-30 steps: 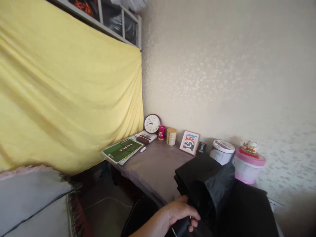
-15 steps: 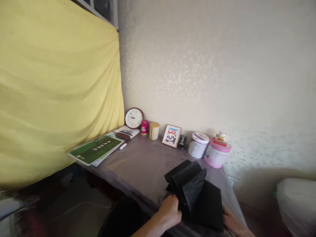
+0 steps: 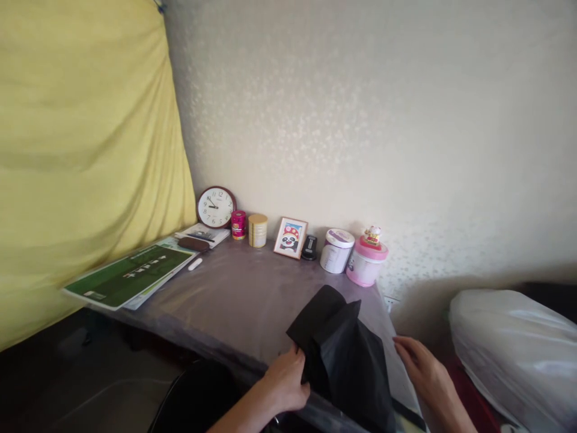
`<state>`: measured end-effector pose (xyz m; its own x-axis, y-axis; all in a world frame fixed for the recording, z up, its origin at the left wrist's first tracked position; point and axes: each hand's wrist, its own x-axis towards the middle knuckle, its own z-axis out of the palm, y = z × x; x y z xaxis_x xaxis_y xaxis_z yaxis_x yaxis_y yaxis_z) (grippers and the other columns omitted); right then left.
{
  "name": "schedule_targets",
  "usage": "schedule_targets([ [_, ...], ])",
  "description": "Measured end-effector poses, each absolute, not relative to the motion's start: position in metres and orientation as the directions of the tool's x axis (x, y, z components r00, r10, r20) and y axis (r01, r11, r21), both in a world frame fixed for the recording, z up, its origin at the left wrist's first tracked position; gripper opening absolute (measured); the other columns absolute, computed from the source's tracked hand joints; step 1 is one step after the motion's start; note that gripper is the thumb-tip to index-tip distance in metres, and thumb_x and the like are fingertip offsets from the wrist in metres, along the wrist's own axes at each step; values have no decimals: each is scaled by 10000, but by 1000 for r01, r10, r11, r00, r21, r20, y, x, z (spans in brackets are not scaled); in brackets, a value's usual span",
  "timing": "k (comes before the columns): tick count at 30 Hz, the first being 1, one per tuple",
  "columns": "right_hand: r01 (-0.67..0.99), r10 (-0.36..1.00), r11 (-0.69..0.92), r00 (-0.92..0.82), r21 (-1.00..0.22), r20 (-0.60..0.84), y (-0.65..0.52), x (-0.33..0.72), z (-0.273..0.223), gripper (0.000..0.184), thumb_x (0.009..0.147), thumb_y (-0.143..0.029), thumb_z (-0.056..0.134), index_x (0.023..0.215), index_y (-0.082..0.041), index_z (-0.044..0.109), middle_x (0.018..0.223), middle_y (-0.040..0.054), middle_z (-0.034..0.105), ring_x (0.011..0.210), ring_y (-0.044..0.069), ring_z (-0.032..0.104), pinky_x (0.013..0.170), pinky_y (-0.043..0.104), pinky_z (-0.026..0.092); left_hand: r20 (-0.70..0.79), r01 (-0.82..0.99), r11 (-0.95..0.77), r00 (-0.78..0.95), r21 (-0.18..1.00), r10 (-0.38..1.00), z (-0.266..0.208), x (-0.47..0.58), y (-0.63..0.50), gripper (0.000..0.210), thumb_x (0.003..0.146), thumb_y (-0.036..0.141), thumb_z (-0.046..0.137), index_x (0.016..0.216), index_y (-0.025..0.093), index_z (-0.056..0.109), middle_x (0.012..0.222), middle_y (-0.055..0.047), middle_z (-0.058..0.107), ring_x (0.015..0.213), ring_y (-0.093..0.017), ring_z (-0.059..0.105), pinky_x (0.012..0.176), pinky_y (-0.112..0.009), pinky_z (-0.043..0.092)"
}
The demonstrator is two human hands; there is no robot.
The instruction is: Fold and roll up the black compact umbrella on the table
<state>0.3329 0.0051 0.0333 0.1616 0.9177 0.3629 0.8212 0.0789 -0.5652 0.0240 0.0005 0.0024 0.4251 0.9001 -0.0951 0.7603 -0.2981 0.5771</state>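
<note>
A thin black bag-like sheet (image 3: 356,367), creased and partly folded over itself, stands above the near right part of the table. My left hand (image 3: 288,376) pinches its left edge, fingers closed on it. To the right of the black sheet, my right hand (image 3: 424,367) is apart from it, fingers stretched out and holding nothing that shows. A dark strip extends from the sheet's lower right, near my right wrist. The sheet's lower part runs out of the bottom of the view.
Along the wall stand a clock (image 3: 216,207), a pink can (image 3: 238,225), a yellow-lidded can (image 3: 258,231), a panda picture (image 3: 291,238), a black stapler-like object (image 3: 309,247), a white tub (image 3: 336,251) and a pink tub (image 3: 366,262). A green booklet (image 3: 135,273) lies left.
My right hand has let go of the black sheet's right edge and moved up and away. The sheet's flat right part has sagged and creased. The view has turned right.
</note>
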Motion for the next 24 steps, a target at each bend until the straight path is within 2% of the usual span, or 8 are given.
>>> schedule_targets([
  [2, 860, 871, 203, 60, -469, 488, 10, 315, 50, 289, 817, -415, 450, 945, -233, 635, 962, 65, 675, 890, 221, 630, 802, 322, 491, -77, 742, -312, 438, 594, 896, -1, 18, -1, 696, 641, 216, 588, 1298, 209, 358, 1291, -121, 459, 965, -274, 604, 843, -356, 490],
  [4, 864, 804, 385, -143, -323, 577, 13, 293, 63, 288, 852, -303, 415, 1066, -242, 597, 1096, 62, 633, 1023, 213, 580, 911, 362, 451, -57, 723, -320, 444, 612, 894, -6, 17, -2, 728, 626, 199, 585, 1310, 208, 337, 1328, -111, 425, 984, -252, 597, 862, -318, 481],
  [7, 826, 738, 551, -414, -120, 533, 18, 265, 70, 425, 828, -119, 374, 1198, -256, 530, 1272, 49, 538, 1159, 209, 493, 968, 415, 419, -17, 694, -331, 444, 640, 896, -10, 20, -4, 777, 642, 162, 551, 1356, 206, 248, 1379, -90, 375, 1093, -213, 540, 930, -252, 432],
  [10, 799, 702, 601, -523, -7, 484, 24, 252, 64, 507, 812, -52, 361, 1270, -238, 473, 1339, 60, 483, 1234, 215, 424, 991, 432, 401, 1, 694, -332, 431, 639, 902, -10, 24, -6, 777, 655, 128, 531, 1364, 208, 225, 1392, -82, 360, 1138, -197, 508, 962, -232, 404],
  [13, 794, 675, 608, -530, 20, 514, 28, 254, 59, 430, 846, -83, 381, 1233, -226, 503, 1218, 74, 580, 1184, 221, 476, 968, 436, 420, -17, 738, -322, 412, 593, 911, -7, 26, -10, 725, 649, 77, 508, 1331, 211, 300, 1358, -94, 395, 1027, -221, 577, 900, -284, 463],
  [17, 804, 687, 594, -485, -34, 540, 19, 277, 54, 240, 871, -140, 408, 930, -235, 620, 953, 42, 670, 1047, 206, 568, 890, 374, 475, -54, 817, -301, 374, 492, 926, -3, 31, -13, 816, 587, -25, 483, 1354, 168, 283, 1404, -139, 332, 971, -265, 600, 870, -360, 485],
  [20, 832, 727, 550, -434, -73, 532, 2, 303, 44, 211, 868, -168, 415, 807, -234, 607, 905, 35, 666, 1005, 201, 588, 860, 337, 493, -94, 871, -267, 332, 413, 939, 1, 36, -15, 876, 573, -75, 458, 1387, 142, 220, 1430, -177, 284, 967, -290, 599, 862, -405, 488],
  [24, 882, 785, 464, -370, -77, 497, -15, 330, 34, 201, 848, -194, 426, 833, -254, 617, 916, 30, 667, 910, 191, 625, 769, 294, 526, -137, 916, -238, 294, 322, 946, 7, 45, -20, 733, 677, -86, 329, 1371, 143, 286, 1433, -192, 278, 973, -299, 598, 835, -449, 493],
])
